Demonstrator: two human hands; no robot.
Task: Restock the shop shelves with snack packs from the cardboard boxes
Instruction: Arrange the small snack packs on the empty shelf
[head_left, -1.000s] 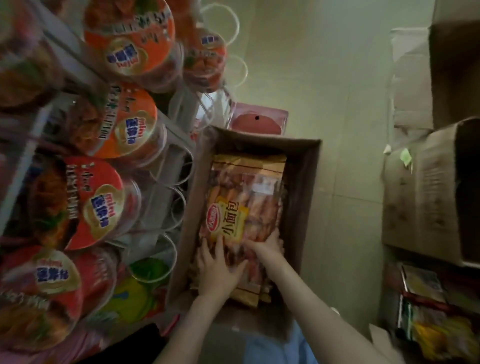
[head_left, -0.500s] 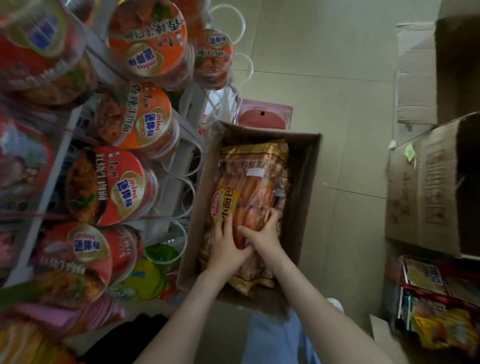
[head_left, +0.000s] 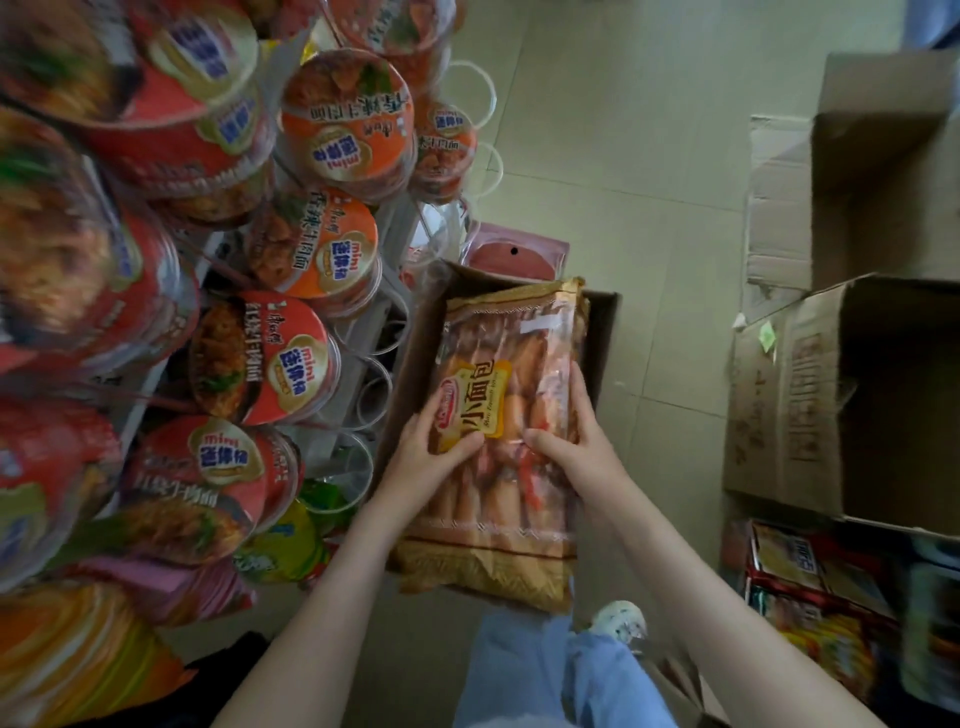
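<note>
Blue denim of the person's trouser leg (head_left: 540, 670) fills the bottom middle of the frame, with a white shoe (head_left: 618, 621) beside it on the tiled floor (head_left: 597, 130). Above them both forearms reach up the frame to one bread pack (head_left: 511, 431), a long clear bag with gold ends and a yellow label. The left hand (head_left: 431, 454) holds the pack at its left edge, thumb lying across the yellow label and the fingers curled behind. The right hand (head_left: 571, 447) grips the right edge, thumb on the front and fingers wrapped around the side. So the pack sits between the two hands, its middle at the grip, its lower end hanging toward the legs and its upper end pointing to the top of the frame. The pack is over the open cardboard box (head_left: 602, 332) on the floor, and covers most of its opening. At the left of the frame a rack holds many noodle cups (head_left: 270, 358) with red and orange lids. At the right stand other open cartons (head_left: 779, 405), and a pink package (head_left: 514, 254) lies just beyond the box.
</note>
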